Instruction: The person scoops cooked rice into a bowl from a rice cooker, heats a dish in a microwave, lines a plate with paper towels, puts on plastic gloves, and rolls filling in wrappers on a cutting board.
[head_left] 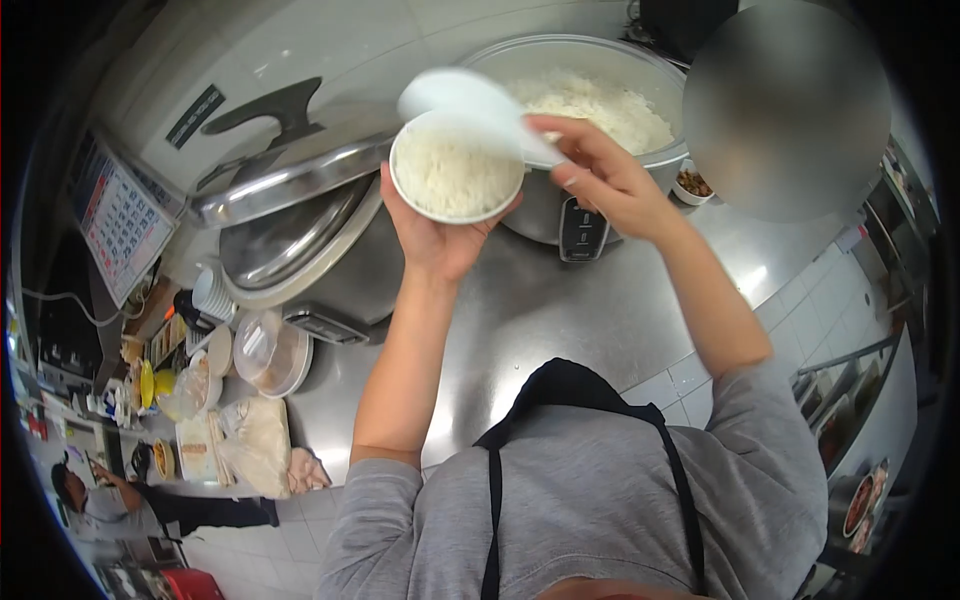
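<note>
My left hand (440, 235) is wrapped round a white bowl (398, 186) from below, over the steel counter. Cooked white rice (455, 172) fills the bowl close to its rim. Between the fingers and thumb of my right hand (610, 180) is the handle of a white rice paddle (470, 100). Its broad blade, blurred, is above the bowl's far edge; whether it touches the rice I cannot tell. Behind my right hand stands a large rice cooker (505, 62) without its lid on, holding more rice (610, 108).
To the left is a second cooker with a steel lid (300, 240). Plastic tubs (275, 350) and a cloth-like bag (255, 440) lie on the counter's left side. A small bowl of brown food (692, 185) sits right of the open cooker. Another person (115, 505) stands at far left.
</note>
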